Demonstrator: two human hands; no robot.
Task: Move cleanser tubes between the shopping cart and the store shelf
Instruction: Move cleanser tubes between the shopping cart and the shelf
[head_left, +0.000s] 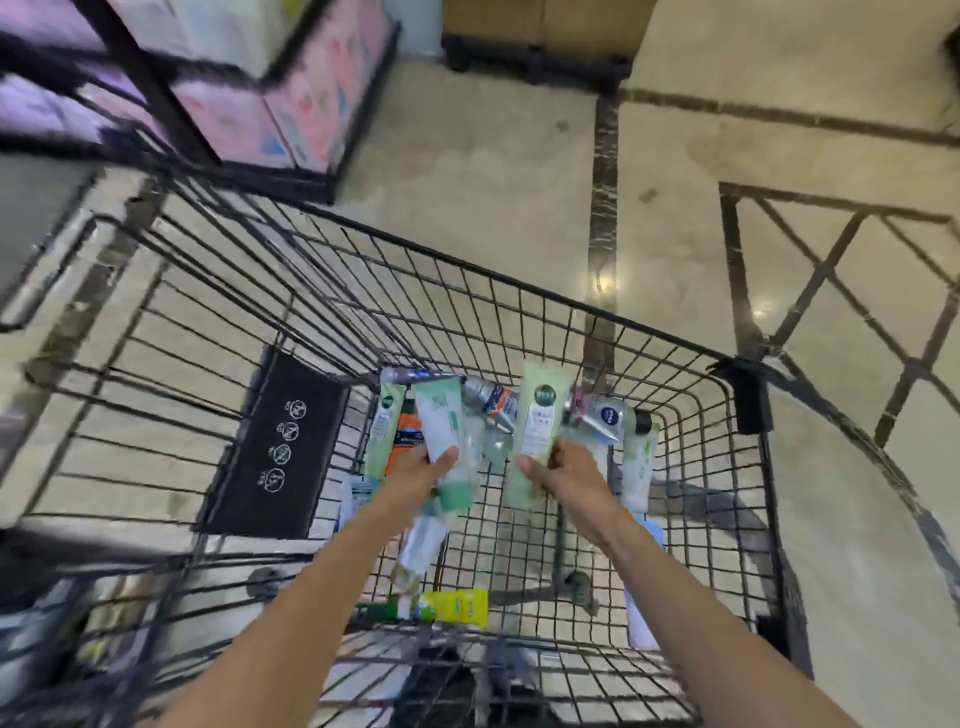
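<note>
In the head view, two bare forearms reach down into one black wire cart (519, 291). The left hand (423, 475) grips one white tube (441, 431) with a green cap end, its thumb lying across the front; the tube is tilted, its crimped end pointing away from the person. The right hand (563, 470) grips one pale green tube (537, 415) with a dark round logo, fingers curled round its lower part, held nearly upright. Both held tubes are above the cart floor, near each other but apart.

More tubes lie on the cart floor. At the far end I count one green tube (384, 436) at the left, one orange-and-black tube (408, 441) just beside it, one silver tube (491, 402) between the two held ones, and one white Nivea tube (605, 418) right of the right hand. One white-green tube (639, 467) lies along the right wall. Under the left wrist one blurred pale tube (423, 540) shows, and near the close end one yellow-green tube (452, 605) lies crosswise. Other items at the edges are too blurred to count.

One black flap (275, 447) with four white symbols stands on the cart's left side. One shelf (270, 114) holding pink and purple packs stands at the upper left, on a beige floor (467, 171) with dark inlay lines.
</note>
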